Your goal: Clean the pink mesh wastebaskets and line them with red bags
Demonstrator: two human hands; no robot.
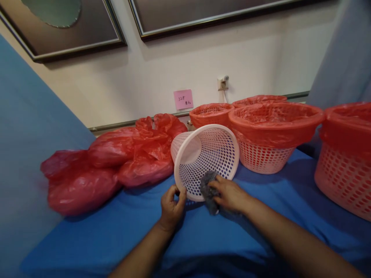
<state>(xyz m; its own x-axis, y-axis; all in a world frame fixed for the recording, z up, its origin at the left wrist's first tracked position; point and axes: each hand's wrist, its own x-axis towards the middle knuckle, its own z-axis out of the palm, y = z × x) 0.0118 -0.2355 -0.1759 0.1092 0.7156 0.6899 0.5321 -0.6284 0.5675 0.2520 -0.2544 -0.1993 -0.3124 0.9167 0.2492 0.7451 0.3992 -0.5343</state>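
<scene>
While the left hand (171,206) pinches its rim thumb-to-finger, a tapered, perforated white plastic basket (203,158) lies tipped on the blue-draped table (136,231), its long axis running front to back, mouth facing the front edge; the right hand (230,193) clutches crumpled grey cloth (208,186), fingers bent.

This looks like a curtained-off booth inside an indoor room; whether in a home or an office cannot be told. With the pink note (183,99) as landmark, the pale wall (165,69) carries framed pictures (95,23) above it and a power socket (222,84) to its right. Blue drapes (23,139) flank it at far left and right, and a blue-covered tabletop (98,243) lies below.
</scene>
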